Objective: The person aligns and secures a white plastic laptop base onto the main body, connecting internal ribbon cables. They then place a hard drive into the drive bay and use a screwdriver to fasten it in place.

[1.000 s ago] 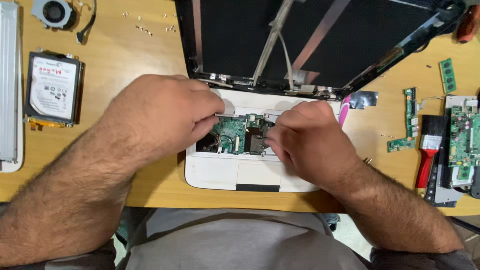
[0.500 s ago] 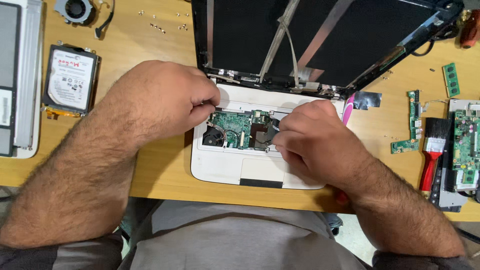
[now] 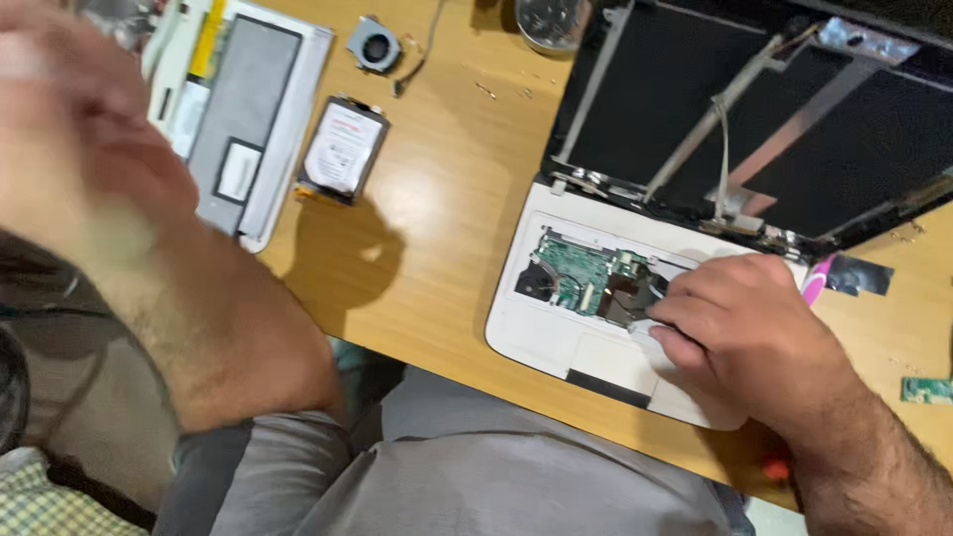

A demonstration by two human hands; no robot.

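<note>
Fingertips of the right hand (image 3: 740, 323) press down on the exposed green circuit board (image 3: 586, 278) inside the opened white plastic laptop base (image 3: 556, 337), the fingers curled together and pinching at something small and pale just under them; what exactly they grip is too small to tell. Beyond that hand, the laptop's black stripped lid (image 3: 754, 129) leans back with its thin cables hanging down to the hinge. The left hand (image 3: 69, 149) is lifted well away from the laptop, up near the camera and blurred, so I cannot tell whether it is open or closed. Past it lie a grey flat panel in a white frame (image 3: 248, 119), a silver rectangular hard drive (image 3: 342, 149) and a small round grey cooling fan (image 3: 375, 45) on the wooden tabletop (image 3: 447, 218). The step in hand looks like working a part or connector loose from the board. That would call for a light, steady pull by the right fingers.
</note>
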